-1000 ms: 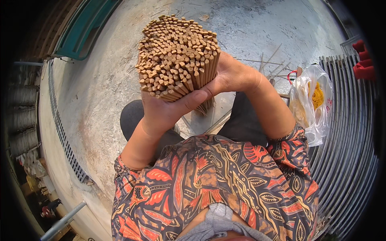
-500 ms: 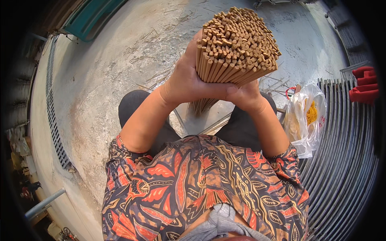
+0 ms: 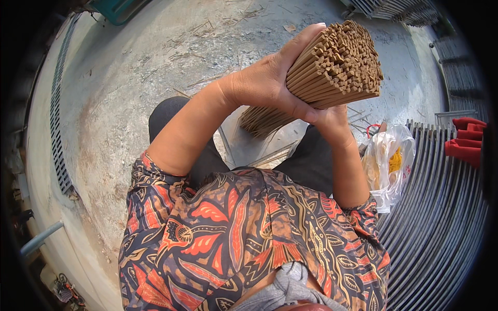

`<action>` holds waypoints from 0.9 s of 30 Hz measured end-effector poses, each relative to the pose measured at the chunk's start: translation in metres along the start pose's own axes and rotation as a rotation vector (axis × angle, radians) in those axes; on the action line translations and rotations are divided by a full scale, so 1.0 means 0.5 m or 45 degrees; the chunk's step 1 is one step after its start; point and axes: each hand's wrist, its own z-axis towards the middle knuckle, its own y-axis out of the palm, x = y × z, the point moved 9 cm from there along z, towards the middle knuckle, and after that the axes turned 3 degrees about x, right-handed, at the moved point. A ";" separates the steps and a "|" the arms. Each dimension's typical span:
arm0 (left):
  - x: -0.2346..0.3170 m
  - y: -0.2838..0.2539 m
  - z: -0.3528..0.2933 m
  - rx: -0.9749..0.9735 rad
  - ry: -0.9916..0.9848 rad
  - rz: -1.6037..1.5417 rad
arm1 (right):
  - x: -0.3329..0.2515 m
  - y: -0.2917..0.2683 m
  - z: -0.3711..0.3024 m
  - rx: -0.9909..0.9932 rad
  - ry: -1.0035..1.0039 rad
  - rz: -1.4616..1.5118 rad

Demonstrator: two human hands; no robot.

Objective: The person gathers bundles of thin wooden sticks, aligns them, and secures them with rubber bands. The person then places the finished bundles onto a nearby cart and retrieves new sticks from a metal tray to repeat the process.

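Head view: left hand (image 3: 270,85) and right hand (image 3: 333,124) clasp the brown stick bundle (image 3: 342,65), its top now leaning farther right, seemingly kept together.

Left hand (image 3: 271,82) cups wide, right hand (image 3: 333,123) (mostly hidden) apparently curled beside it.

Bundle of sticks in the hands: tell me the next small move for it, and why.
I'd probably bring the bundle more upright, as a judgement: its upper end leans toward the person's right, and the stick ends there look uneven. The left hand and right hand both hold it, so tilting seems manageable.
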 end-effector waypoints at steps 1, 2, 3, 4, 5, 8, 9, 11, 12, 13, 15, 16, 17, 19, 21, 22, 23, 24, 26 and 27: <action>-0.003 -0.001 -0.004 0.032 0.030 0.034 | 0.010 0.002 -0.002 -0.001 0.014 0.005; -0.006 0.001 -0.002 0.059 0.043 -0.038 | 0.011 0.000 -0.005 0.035 -0.022 0.047; -0.008 0.000 0.000 0.107 0.042 -0.023 | 0.027 -0.005 -0.006 0.050 -0.002 0.094; -0.008 0.001 0.003 0.155 0.041 -0.007 | 0.044 -0.013 -0.004 0.064 0.018 0.141; -0.011 0.001 0.005 0.205 0.040 0.008 | 0.048 -0.015 0.001 0.078 0.038 0.187; 0.028 0.004 -0.005 0.366 0.176 0.087 | -0.005 -0.019 0.013 -0.004 -0.064 0.265; 0.048 0.007 -0.008 0.408 0.205 0.118 | -0.015 -0.024 0.007 -0.044 -0.053 0.295; 0.065 0.005 -0.006 0.352 0.190 0.184 | -0.025 -0.031 0.012 -0.127 -0.091 0.316; 0.061 0.006 -0.004 0.290 0.131 0.154 | -0.032 -0.030 0.014 -0.156 -0.093 0.342; 0.053 0.009 -0.002 0.229 0.072 0.124 | -0.036 -0.028 0.014 -0.187 -0.097 0.367; 0.021 0.011 -0.012 0.190 -0.042 0.095 | -0.005 -0.022 0.011 -0.212 0.036 0.258; 0.006 0.014 -0.015 0.147 -0.142 0.059 | -0.006 -0.018 0.009 -0.219 0.061 0.227; -0.009 0.020 -0.020 0.100 -0.248 0.021 | -0.004 -0.015 0.005 -0.220 0.092 0.199; -0.018 0.025 -0.024 0.099 -0.353 -0.119 | -0.001 -0.012 0.003 -0.248 0.079 0.143; -0.020 0.025 -0.024 0.114 -0.395 -0.183 | -0.004 -0.011 0.003 -0.242 0.044 0.108; -0.021 0.027 -0.023 0.121 -0.412 -0.206 | 0.002 -0.012 0.003 -0.244 0.072 0.103; -0.020 0.027 -0.024 0.134 -0.428 -0.228 | 0.007 -0.013 0.003 -0.253 0.100 0.097; -0.024 0.027 -0.026 0.148 -0.423 -0.239 | 0.009 -0.014 0.004 -0.247 0.098 0.097; -0.030 0.029 -0.028 0.180 -0.392 -0.235 | 0.013 -0.012 0.006 -0.238 0.086 0.111; -0.033 0.027 -0.031 0.242 -0.397 -0.218 | 0.016 -0.010 0.004 -0.233 0.079 0.126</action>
